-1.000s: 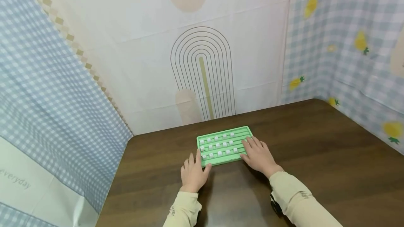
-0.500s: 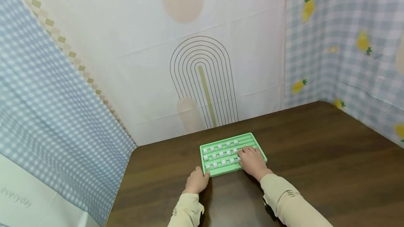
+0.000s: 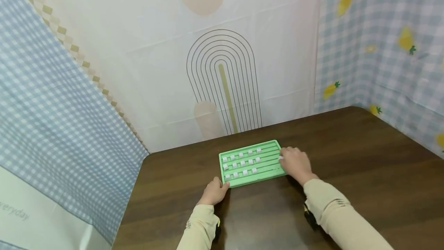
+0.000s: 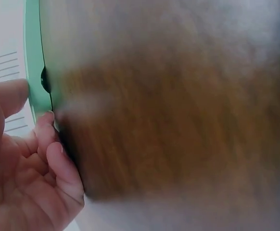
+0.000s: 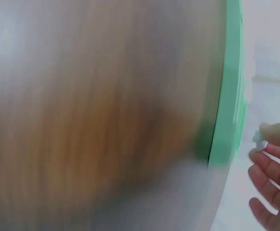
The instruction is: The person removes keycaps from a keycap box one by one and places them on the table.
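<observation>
A green rectangular board [image 3: 268, 172] with raised rails lies on the table. Small white blocks [image 3: 242, 163] stand on it in three rows, toward its left side. My left hand [image 3: 213, 191] holds its near left corner; in the left wrist view the thumb [image 4: 15, 96] is on the rim and the other fingers are curled against the side. At the board's right edge, my right hand [image 3: 296, 163] pinches one small white block [image 5: 260, 140] between thumb and fingertip, held just above the surface. The remaining fingers of that hand are loosely bent.
The dark wooden table [image 3: 173, 203] extends around the board on all sides. Behind it hangs a white printed cloth [image 3: 156, 88]. Checked blue cloths hang at the left [image 3: 69, 107] and right [image 3: 347, 49].
The right hand reached over the front row, took its rightmost block and moved right with it. The left hand went from straighter fingers to gripping the board's corner. The camera view shifted slightly.
</observation>
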The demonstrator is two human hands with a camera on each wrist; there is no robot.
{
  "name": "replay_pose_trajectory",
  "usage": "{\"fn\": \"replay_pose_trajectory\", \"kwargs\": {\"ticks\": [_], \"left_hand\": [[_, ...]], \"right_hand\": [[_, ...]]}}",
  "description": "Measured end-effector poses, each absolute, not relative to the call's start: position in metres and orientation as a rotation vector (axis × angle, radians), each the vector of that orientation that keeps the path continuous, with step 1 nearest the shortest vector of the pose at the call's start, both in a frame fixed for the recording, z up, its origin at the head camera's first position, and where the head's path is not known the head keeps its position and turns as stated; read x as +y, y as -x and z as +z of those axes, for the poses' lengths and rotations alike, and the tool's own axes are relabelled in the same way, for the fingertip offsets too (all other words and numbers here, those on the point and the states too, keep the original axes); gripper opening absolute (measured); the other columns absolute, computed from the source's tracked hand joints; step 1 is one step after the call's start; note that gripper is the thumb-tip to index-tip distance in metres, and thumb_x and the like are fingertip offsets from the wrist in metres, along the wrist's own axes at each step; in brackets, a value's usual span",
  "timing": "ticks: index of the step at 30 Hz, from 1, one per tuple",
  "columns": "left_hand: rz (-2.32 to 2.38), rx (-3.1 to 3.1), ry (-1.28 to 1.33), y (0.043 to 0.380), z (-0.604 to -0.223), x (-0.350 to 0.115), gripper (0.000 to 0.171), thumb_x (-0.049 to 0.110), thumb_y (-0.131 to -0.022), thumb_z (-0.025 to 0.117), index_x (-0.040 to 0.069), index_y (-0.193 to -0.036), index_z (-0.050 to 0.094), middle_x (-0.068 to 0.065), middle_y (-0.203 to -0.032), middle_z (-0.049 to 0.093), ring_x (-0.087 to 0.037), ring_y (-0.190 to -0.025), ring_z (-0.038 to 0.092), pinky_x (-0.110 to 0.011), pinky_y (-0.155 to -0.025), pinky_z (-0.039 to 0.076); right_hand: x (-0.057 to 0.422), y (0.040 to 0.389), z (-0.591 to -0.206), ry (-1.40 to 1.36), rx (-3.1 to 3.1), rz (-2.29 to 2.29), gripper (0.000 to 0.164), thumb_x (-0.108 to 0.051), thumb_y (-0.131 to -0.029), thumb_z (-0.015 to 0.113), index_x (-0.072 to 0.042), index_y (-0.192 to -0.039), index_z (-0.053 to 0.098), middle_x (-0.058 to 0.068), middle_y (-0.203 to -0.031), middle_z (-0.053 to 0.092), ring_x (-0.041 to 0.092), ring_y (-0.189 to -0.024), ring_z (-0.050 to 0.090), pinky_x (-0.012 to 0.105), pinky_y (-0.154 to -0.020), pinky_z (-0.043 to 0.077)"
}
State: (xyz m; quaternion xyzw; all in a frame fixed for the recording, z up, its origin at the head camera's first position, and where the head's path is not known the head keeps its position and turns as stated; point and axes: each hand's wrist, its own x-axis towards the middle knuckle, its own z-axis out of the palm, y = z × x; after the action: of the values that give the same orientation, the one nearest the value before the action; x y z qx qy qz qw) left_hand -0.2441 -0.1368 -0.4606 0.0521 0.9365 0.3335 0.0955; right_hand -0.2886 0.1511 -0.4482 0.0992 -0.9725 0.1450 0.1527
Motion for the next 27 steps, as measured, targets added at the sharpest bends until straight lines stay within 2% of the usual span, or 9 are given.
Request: {"fn": "replay_pose_trajectory", "kwargs": {"ticks": [4,11,20,23,27], "left_hand": [[0.972,2.793,-0.158,0.244,-0.461,-0.136,0.034,0.034,-0.094,0.052,0.003,-0.084,0.044,-0.007,-0.070,0.042,-0.019,-0.060,0.040,-0.032,-0.057,0.033],[0.939,2.835,-0.139,0.245,-0.460,-0.135,0.035,0.035,-0.093,0.054,0.004,-0.080,0.043,-0.006,-0.068,0.040,-0.019,-0.058,0.039,-0.032,-0.056,0.032],[0.951,2.831,-0.115,0.245,-0.457,-0.134,0.033,0.031,-0.094,0.053,0.005,-0.077,0.041,-0.005,-0.066,0.037,-0.018,-0.056,0.037,-0.030,-0.055,0.030],[0.931,2.835,-0.105,0.245,-0.455,-0.135,0.033,0.032,-0.094,0.053,0.005,-0.077,0.042,-0.005,-0.066,0.039,-0.019,-0.057,0.038,-0.031,-0.055,0.031],[0.909,2.838,-0.084,0.246,-0.454,-0.136,0.032,0.032,-0.093,0.054,0.005,-0.079,0.043,-0.006,-0.067,0.041,-0.020,-0.058,0.039,-0.032,-0.056,0.032]], "right_hand": [[0.183,0.286,-0.447,-0.179,-2.909,0.420,0.015,-0.011,-0.086,0.057,-0.002,-0.095,0.064,0.016,-0.089,0.063,0.037,-0.079,0.058,0.052,-0.066,0.046],[0.202,0.281,-0.455,-0.167,-3.072,0.474,0.020,-0.013,-0.086,0.060,0.000,-0.102,0.063,0.020,-0.094,0.059,0.035,-0.078,0.058,0.046,-0.058,0.047],[0.200,0.281,-0.448,-0.174,-3.061,0.519,0.027,-0.013,-0.086,0.059,0.001,-0.109,0.059,0.023,-0.101,0.058,0.036,-0.082,0.057,0.046,-0.059,0.047],[0.189,0.285,-0.444,-0.210,-3.006,0.523,0.029,-0.013,-0.085,0.060,0.001,-0.111,0.060,0.023,-0.104,0.059,0.035,-0.080,0.058,0.042,-0.056,0.046],[0.164,0.291,-0.442,-0.335,-2.948,0.518,0.029,-0.014,-0.084,0.063,-0.001,-0.109,0.062,0.020,-0.103,0.061,0.033,-0.083,0.059,0.043,-0.060,0.048]]}}
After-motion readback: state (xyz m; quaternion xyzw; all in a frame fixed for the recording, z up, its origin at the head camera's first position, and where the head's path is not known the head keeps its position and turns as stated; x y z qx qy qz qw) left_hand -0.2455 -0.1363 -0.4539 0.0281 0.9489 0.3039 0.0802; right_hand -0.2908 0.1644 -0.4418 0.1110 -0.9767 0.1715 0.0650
